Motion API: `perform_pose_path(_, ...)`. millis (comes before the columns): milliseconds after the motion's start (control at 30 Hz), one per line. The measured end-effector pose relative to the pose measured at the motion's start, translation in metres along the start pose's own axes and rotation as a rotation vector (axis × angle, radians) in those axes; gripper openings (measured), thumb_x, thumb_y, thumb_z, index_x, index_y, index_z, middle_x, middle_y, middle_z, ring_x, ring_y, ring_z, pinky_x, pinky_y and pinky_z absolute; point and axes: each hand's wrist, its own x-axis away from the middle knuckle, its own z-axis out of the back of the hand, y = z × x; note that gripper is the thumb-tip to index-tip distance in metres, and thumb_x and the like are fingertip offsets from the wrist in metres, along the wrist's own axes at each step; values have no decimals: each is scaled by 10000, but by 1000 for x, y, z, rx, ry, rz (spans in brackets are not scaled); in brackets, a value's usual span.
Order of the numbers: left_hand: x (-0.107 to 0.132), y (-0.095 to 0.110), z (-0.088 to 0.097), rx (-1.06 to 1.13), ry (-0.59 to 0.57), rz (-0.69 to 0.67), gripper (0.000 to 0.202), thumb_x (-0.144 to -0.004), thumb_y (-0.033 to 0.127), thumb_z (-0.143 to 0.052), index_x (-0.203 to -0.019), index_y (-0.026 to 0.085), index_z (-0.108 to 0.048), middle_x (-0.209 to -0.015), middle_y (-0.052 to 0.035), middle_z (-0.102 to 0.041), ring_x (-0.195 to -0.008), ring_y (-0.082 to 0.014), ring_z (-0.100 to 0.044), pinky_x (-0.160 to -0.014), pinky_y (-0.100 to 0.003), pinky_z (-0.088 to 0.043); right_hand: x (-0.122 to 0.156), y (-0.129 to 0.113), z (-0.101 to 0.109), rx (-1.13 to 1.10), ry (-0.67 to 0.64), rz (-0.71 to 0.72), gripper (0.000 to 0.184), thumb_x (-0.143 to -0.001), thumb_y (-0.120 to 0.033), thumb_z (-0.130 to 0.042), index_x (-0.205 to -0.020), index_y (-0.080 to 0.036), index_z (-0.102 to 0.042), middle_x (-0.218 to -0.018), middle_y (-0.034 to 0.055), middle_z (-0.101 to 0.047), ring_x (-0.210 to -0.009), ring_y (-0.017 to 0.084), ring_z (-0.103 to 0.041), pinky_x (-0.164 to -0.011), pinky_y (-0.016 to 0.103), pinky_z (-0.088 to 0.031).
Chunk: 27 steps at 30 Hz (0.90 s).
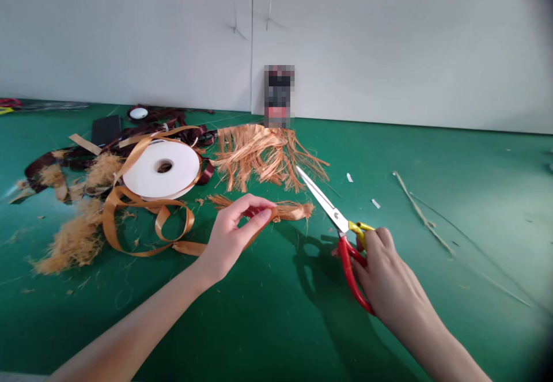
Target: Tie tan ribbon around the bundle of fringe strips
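Between thumb and fingers, my left hand (235, 235) pinches the end of an orange-brown ribbon (190, 248), which trails left toward the spool. Just beyond those fingertips lies a small bundle of tan strands (298, 210). My right hand (386, 272) grips scissors (354, 255) with red and yellow handles; their blades look closed and point up and left. Past the blade tips, a fringe of tan strips (263, 151) is spread on the table. A white spool (142, 169) lies flat at the left, with loops of ribbon around it.
Frayed tan fibre clumps (75, 238) and dark brown ribbon (37, 169) litter the left of the green table (259, 324). A dark box-like item (279, 97), blurred out, stands against the white wall (410, 42). A thin stalk (423, 215) and white scraps lie at the right.
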Motion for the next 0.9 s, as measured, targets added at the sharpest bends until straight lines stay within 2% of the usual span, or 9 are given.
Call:
perform_pose_path(100, -1, 0, -1, 0, 21, 18, 106, -849, 326, -658, -862, 233, -707, -871, -18, -710, -801, -164, -624, -766, -282, -489, -2, 6, -1, 71, -63, -156, 244, -939, -388, -381, -751, -236, -347, -824, 46, -466, -477, 142, -488, -465, 304, -402)
perform_pose_path(167, -2, 2, -2, 3, 35, 34, 104, -833, 327, -677, -840, 227, -705, -839, -17, -715, -780, -163, -630, -746, -280, -493, -4, 10, -1, 104, -84, -200, 265, -947, -394, -347, -749, -222, -386, -826, 70, -493, -474, 159, -506, -477, 321, -406)
perform_pose_path(433, -7, 10, -2, 48, 42, 57, 110, -808, 312, -702, -839, 208, -694, -828, -21, -724, -766, -150, -674, -699, -245, -533, -7, 19, 1, 131, -181, -267, 400, -903, -567, -369, -705, -225, -431, -809, 106, -568, -530, 220, -611, -566, 369, -480)
perform_pose_path(600, -11, 21, 0, 50, 9, 68, 118, -811, 312, -694, -833, 196, -685, -800, -26, -725, -747, -152, -680, -687, -245, -545, -15, 25, 7, 83, -273, -263, 338, -847, -495, -495, -646, -243, -394, -746, 104, -629, -609, 229, -650, -549, 324, -468)
perform_pose_path(733, -15, 41, 3, 16, -73, 46, 119, -817, 313, -683, -835, 196, -686, -815, -25, -736, -760, -157, -685, -684, -244, -548, -26, 26, 24, 62, -347, -217, 367, -789, -494, -564, -562, -243, -421, -593, 71, -620, -548, 241, -618, -519, 333, -417)
perform_pose_path(800, -18, 53, 3, -29, -136, 21, 114, -816, 305, -689, -829, 192, -689, -864, -24, -739, -824, -162, -685, -740, -248, -548, -33, 18, 40, 63, -335, -196, 381, -807, -518, -534, -562, -233, -475, -596, 96, -626, -620, 284, -630, -556, 363, -415)
perform_pose_path(867, -21, 65, 2, -80, -161, -15, 109, -823, 300, -687, -818, 191, -695, -924, -20, -738, -892, -162, -675, -793, -244, -534, -40, 3, 61, 15, -281, -164, 353, -858, -527, -462, -731, -217, -575, -750, 88, -679, -721, 268, -638, -630, 373, -442)
perform_pose_path(900, -22, 70, 1, -101, -159, -32, 104, -827, 298, -686, -820, 195, -698, -944, -14, -734, -916, -159, -667, -798, -235, -527, -43, -8, 72, -117, -234, -150, 354, -869, -538, -449, -826, -224, -607, -818, 71, -693, -731, 245, -636, -650, 371, -456)
